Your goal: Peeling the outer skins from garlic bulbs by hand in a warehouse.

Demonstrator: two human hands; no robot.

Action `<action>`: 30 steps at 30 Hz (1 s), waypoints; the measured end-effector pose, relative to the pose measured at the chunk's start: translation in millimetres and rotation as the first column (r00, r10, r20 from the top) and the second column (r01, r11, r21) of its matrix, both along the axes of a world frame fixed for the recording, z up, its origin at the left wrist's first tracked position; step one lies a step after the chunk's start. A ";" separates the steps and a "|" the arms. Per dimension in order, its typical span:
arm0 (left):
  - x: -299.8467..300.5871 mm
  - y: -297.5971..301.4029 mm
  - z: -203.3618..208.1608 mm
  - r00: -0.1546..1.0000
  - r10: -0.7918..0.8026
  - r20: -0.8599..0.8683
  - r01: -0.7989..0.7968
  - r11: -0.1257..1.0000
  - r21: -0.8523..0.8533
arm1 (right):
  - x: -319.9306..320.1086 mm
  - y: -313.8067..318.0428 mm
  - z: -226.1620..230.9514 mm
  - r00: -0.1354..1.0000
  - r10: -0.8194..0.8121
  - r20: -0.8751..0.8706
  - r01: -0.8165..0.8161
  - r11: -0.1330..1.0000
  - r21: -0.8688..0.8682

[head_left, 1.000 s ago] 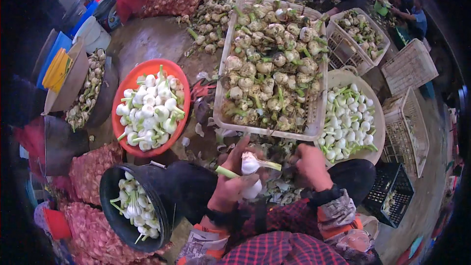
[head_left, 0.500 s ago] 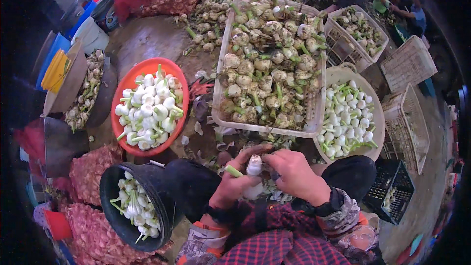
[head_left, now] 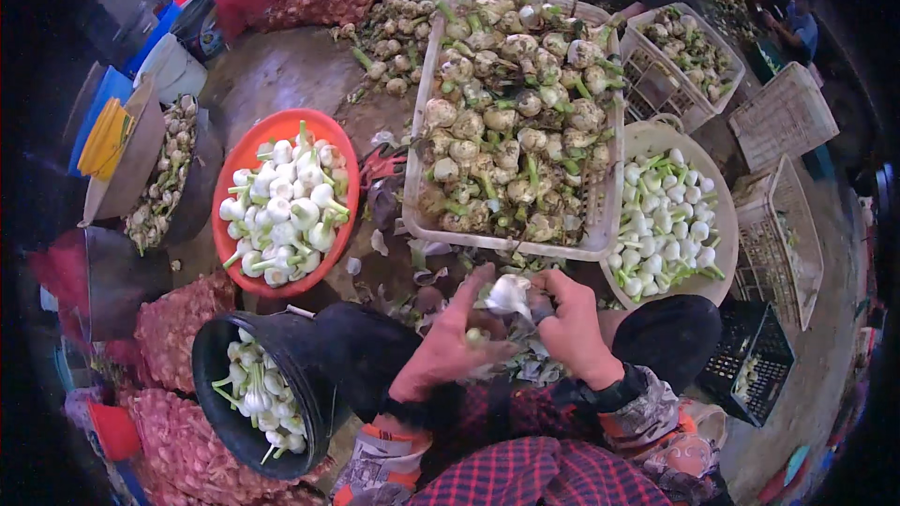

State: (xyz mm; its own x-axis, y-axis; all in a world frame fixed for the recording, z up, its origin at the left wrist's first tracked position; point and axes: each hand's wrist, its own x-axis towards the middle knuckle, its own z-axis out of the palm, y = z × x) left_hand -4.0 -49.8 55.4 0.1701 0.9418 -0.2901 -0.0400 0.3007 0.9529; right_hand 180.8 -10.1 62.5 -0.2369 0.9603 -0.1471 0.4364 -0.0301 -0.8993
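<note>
Between my hands is a white garlic bulb (head_left: 509,294), with its cut green stem end showing near my left palm. My left hand (head_left: 448,347) is closed around the garlic from the left, partly blurred, its index finger stretched along the bulb's side. My right hand (head_left: 574,330) is curled with its fingertips against the bulb's right side; a small greyish thing at its thumb is too blurred to name. Beyond the hands stands a pale plastic crate (head_left: 506,242) of soil-stained garlic. Loose peeled skins (head_left: 530,363) lie beneath the hands.
An orange-red basin (head_left: 225,248) of clean white garlic stands left, a black bucket (head_left: 323,403) with more at my left knee. A beige basin (head_left: 717,183) of trimmed bulbs is at right, near stacked crates (head_left: 778,122). Red mesh sacks (head_left: 187,328) lie left. Another person's arm shows far right.
The garlic has turned: its bulb now points up and right and looks whiter, its stem toward me instead of left. Both hands have shifted slightly, the left fingers straighter.
</note>
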 end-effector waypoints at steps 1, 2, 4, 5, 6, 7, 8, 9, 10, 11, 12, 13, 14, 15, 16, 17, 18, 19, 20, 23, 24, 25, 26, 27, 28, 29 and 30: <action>1.6 -1.9 -0.7 0.998 0.041 -0.037 -0.043 0.998 -0.042 | -0.4 -2.2 -3.0 1.000 0.023 0.012 -0.024 0.999 0.047; 7.4 -1.8 -13.3 0.986 0.097 -0.135 -0.097 0.995 0.006 | 0.1 -5.8 -6.1 0.999 0.042 0.026 -0.044 0.995 0.091; 15.6 -2.2 -14.5 0.976 0.212 -0.045 -0.216 0.971 -0.105 | 1.6 -12.2 -13.9 0.997 0.024 -0.076 -0.022 0.999 0.027; 15.8 0.4 -13.0 0.971 0.230 0.064 -0.218 0.963 -0.156 | 1.6 -12.3 -13.9 0.960 -0.028 -0.277 -0.024 0.983 -0.180; 15.6 2.4 -12.4 0.953 0.252 0.170 -0.215 0.954 -0.209 | 1.0 -11.4 -13.4 0.875 -0.165 -0.454 -0.030 0.920 -0.392; 15.3 2.9 -12.3 0.922 0.277 0.272 -0.207 0.943 -0.261 | 1.0 -11.0 -13.6 0.769 -0.343 -0.539 -0.039 0.817 -0.575; 14.2 -1.9 -27.9 0.830 0.315 0.460 -0.169 0.928 -0.332 | 0.9 -11.8 -14.8 0.681 -0.422 -0.598 -0.083 0.768 -0.635; 14.5 -5.8 -28.5 0.760 0.348 0.549 -0.165 0.920 -0.355 | 0.7 -10.6 -15.1 0.585 -0.498 -0.641 -0.136 0.718 -0.682; 14.6 -9.5 -28.7 0.680 0.378 0.629 -0.158 0.912 -0.377 | 1.8 -8.8 -18.0 0.515 -0.556 -0.653 -0.137 0.698 -0.703; 13.8 -11.9 -30.1 0.576 0.399 0.714 -0.134 0.907 -0.399 | 5.4 -6.0 -24.7 0.442 -0.610 -0.658 -0.141 0.677 -0.722; 8.8 -14.4 -33.4 0.411 0.417 0.811 -0.086 0.903 -0.420 | 11.5 -3.3 -33.2 0.369 -0.659 -0.655 -0.145 0.656 -0.741; 3.6 -15.2 -33.9 0.220 0.435 0.873 -0.022 0.897 -0.441 | 24.0 -1.0 -41.8 0.468 -0.513 -0.720 -0.161 0.751 -0.640; -8.5 -19.7 -29.0 0.168 0.409 0.897 -0.069 0.912 -0.404 | 36.1 0.6 -50.2 0.558 -0.352 -0.751 -0.177 0.834 -0.523; -25.6 -26.2 -8.2 0.127 0.352 0.927 -0.154 0.930 -0.333 | 43.7 3.6 -50.7 0.623 -0.187 -0.759 -0.203 0.899 -0.388; -50.4 -33.9 10.1 0.143 0.306 0.941 -0.308 0.918 -0.252 | 44.7 1.2 -49.8 0.911 0.162 -0.380 -0.207 0.975 -0.080; -80.8 -49.6 37.2 0.275 0.347 0.896 -0.524 0.836 -0.163 | 39.2 2.9 -44.9 0.942 0.320 -0.106 -0.315 0.947 0.055; -111.2 -61.8 44.7 0.374 0.430 0.821 -0.680 0.729 -0.072 | 46.1 3.4 -44.2 0.907 0.366 0.211 -0.403 0.899 0.171; -147.8 -88.0 49.0 0.500 0.603 0.621 -0.775 0.632 0.010 | 46.1 9.6 -42.9 0.888 0.403 0.223 -0.440 0.885 0.153; -184.3 -113.2 53.4 0.541 0.765 0.350 -0.832 0.548 0.089 | 45.4 18.0 -42.7 0.866 0.442 0.233 -0.478 0.868 0.133; -244.5 -176.2 51.6 0.221 0.899 -0.377 -0.860 0.363 0.360 | 22.3 63.1 -49.7 0.874 0.340 0.347 -0.428 0.877 0.218; -249.8 -179.1 44.8 0.119 0.882 -0.457 -0.851 0.327 0.410 | 17.9 81.6 -60.0 0.862 0.263 0.434 -0.400 0.878 0.262; -255.6 -184.4 40.1 0.002 0.847 -0.531 -0.841 0.289 0.458 | 11.0 96.4 -76.6 0.841 0.229 0.490 -0.391 0.884 0.257; -253.2 -181.3 37.2 0.012 0.897 -0.441 -0.840 0.248 0.483 | 3.8 109.4 -99.3 0.799 0.242 0.550 -0.410 0.889 0.205; -239.2 -164.0 39.4 0.068 0.933 -0.353 -0.842 0.243 0.481 | 6.3 117.7 -109.4 0.801 0.206 0.562 -0.366 0.912 0.186; -213.6 -137.9 45.6 0.176 0.955 -0.240 -0.848 0.271 0.455 | 9.6 125.4 -121.1 0.802 0.172 0.572 -0.319 0.933 0.166; -184.6 -111.0 56.1 0.328 0.937 -0.122 -0.845 0.349 0.405 | 17.8 133.4 -125.6 0.849 0.088 0.520 -0.212 0.960 0.183; -153.8 -88.8 67.6 0.462 0.887 -0.027 -0.825 0.440 0.355 | 19.7 135.8 -126.1 0.920 0.046 0.390 -0.121 0.978 0.172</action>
State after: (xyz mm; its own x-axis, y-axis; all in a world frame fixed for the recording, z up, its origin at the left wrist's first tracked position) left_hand -157.8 -138.6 123.0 -0.7929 0.6066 0.0587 0.0447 -0.0382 0.9983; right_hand 200.5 125.7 -63.6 -0.2796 0.9582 -0.0605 0.7408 0.1752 -0.6484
